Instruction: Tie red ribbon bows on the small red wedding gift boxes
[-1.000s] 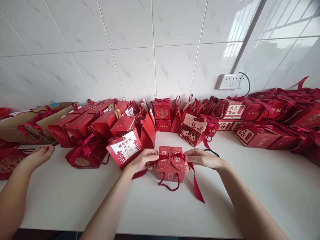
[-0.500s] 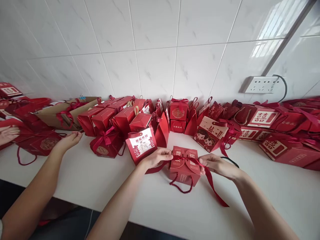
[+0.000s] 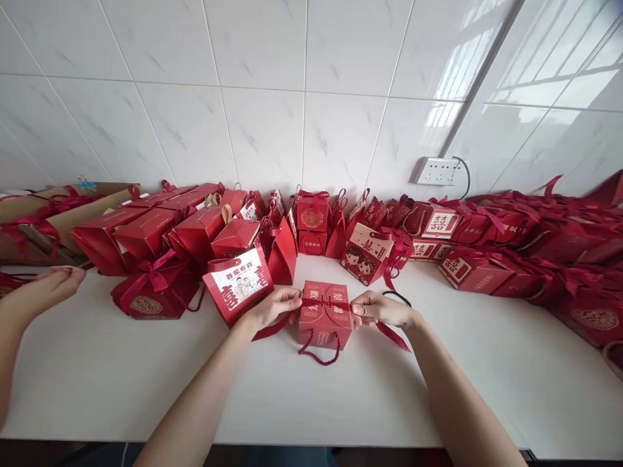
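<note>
A red gift box point(image 3: 325, 331) with pale printed characters stands on the white table in front of me. Across its top runs a dark red ribbon point(image 3: 325, 303), threaded through the lid flaps. My left hand point(image 3: 272, 307) pinches the ribbon at the box's left edge, and a loose tail hangs below the fingers. On the other side, my right hand point(image 3: 382, 307) is closed on the ribbon, whose free end point(image 3: 394, 337) trails to the right. The ribbon looks taut between both hands. A twisted rope handle point(image 3: 318, 357) droops from the front of the box.
Rows of red gift boxes point(image 3: 195, 224) line the tiled wall. A white-fronted box point(image 3: 238, 285) stands close by my left hand. Another person's hand point(image 3: 53, 285) is at the far left. More boxes point(image 3: 530, 279) pile up on the right, below a wall socket point(image 3: 438, 171).
The view has turned right, so everything sits further left. My hands have drawn the ribbon straighter and flatter over the box top, with the right hand moving slightly outward.
</note>
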